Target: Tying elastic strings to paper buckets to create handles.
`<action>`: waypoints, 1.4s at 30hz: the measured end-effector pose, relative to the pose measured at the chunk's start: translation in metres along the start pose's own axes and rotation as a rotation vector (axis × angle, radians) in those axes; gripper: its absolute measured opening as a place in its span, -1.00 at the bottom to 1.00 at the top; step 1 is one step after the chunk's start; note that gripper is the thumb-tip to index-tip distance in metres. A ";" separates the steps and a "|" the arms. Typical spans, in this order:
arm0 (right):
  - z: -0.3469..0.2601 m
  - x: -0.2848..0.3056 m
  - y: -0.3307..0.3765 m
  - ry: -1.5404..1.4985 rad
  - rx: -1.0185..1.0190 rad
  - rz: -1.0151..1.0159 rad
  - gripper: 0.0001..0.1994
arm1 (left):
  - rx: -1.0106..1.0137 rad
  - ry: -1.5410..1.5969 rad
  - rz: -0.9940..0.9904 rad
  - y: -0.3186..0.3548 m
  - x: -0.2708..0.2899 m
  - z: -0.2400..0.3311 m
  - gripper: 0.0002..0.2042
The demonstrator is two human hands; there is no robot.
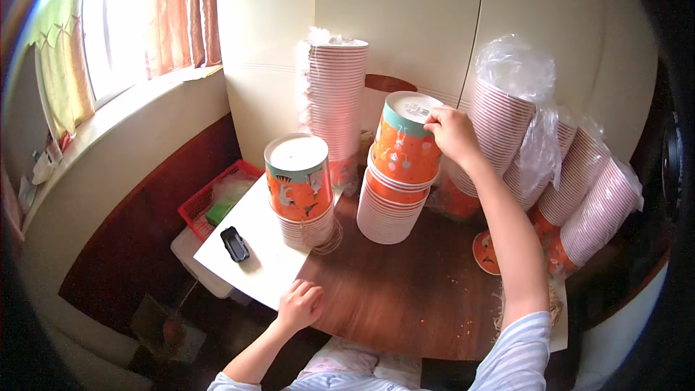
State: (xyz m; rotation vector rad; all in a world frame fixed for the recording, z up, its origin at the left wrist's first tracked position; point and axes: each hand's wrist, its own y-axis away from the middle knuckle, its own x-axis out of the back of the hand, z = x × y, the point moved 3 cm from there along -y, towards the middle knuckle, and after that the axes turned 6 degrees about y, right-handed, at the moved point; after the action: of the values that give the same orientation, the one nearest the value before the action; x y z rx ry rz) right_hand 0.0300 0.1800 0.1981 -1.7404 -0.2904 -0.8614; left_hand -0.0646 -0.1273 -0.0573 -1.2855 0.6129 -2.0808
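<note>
My right hand pinches the upturned base rim of an orange paper tub with a teal band. That tub sits upside down on top of a stack of nested paper tubs in the middle of the table, and its rim stands above the tub below. My left hand is curled at the near table edge, with nothing visible in it. To the left stands a second inverted stack, topped by an orange paper tub. A loop of brown twine lies around the base of that stack.
A tall stack of tubs in plastic stands behind. More plastic-wrapped stacks lean at the right, near a tub lying on its side. A black plastic case lies on the white board; a red basket is beyond it.
</note>
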 end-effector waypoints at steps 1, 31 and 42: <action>-0.005 0.002 -0.003 -0.004 -0.005 -0.021 -0.93 | 0.003 0.004 -0.016 -0.011 -0.003 0.003 -0.83; 0.001 -0.010 0.002 0.097 -0.039 -0.165 -0.95 | -0.399 -0.363 0.224 -0.186 -0.106 0.029 -0.61; 0.032 0.069 -0.039 0.012 -0.100 0.134 -0.91 | -0.385 -0.363 0.179 -0.180 -0.104 0.027 -0.61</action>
State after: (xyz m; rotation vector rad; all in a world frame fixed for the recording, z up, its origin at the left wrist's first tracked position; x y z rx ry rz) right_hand 0.0687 0.2073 0.2697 -1.8247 -0.1227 -0.8003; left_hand -0.0507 0.0718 0.0084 -1.7019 0.9496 -1.5762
